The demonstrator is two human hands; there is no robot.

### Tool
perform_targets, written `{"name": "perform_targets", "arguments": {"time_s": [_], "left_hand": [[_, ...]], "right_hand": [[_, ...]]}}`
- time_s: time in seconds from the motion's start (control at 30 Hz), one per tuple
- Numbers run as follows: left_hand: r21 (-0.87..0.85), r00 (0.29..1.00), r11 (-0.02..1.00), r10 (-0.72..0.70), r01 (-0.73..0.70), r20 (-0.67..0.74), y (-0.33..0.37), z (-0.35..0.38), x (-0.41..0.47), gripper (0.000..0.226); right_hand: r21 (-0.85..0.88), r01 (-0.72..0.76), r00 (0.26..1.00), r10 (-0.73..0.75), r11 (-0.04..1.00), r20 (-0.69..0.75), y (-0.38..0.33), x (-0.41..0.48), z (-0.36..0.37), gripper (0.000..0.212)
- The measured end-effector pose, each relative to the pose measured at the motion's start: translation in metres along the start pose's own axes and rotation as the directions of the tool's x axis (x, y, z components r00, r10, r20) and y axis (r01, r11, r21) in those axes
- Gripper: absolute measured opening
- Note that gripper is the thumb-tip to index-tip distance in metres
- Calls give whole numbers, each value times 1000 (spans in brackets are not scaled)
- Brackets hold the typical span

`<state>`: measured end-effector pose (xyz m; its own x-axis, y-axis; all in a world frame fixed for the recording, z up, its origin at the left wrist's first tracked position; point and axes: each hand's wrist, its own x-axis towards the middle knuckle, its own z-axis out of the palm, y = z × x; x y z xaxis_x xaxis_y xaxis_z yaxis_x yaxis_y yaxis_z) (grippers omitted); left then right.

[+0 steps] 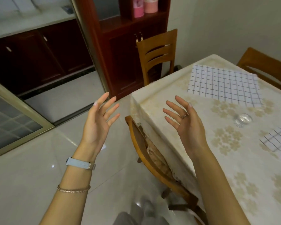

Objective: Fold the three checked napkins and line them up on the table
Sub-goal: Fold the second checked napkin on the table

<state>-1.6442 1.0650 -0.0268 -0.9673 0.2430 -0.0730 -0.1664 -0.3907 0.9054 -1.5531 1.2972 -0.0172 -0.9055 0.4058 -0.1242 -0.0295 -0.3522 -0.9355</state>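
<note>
Pale tiled floor and dark-red wooden cabinets frame the floral-clothed table, where one flat checked napkin lies far and another pokes in near a small clear glass, while left hand and right hand hover spread wide, empty, seemingly readying to start.

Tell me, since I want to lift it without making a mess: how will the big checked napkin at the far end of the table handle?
The far checked napkin lies flat and thin on the table, so it probably droops when lifted. It looks light and may slide on the smooth cover. Both the left hand and right hand are empty.
</note>
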Motion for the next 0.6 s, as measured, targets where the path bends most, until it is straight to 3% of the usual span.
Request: {"name": "perform_targets", "arguments": {"time_s": [0.33, 0.6], "left_hand": [[-74, 991, 997, 18, -28, -133, 38, -95, 96, 46], [-69, 998, 998, 0, -4, -57, 87, -184, 218, 49]], "right_hand": [[8, -49, 995, 48, 999, 88, 26, 112, 113, 43], [33, -1, 999, 2, 999, -39, 55, 197, 212, 44]]}}
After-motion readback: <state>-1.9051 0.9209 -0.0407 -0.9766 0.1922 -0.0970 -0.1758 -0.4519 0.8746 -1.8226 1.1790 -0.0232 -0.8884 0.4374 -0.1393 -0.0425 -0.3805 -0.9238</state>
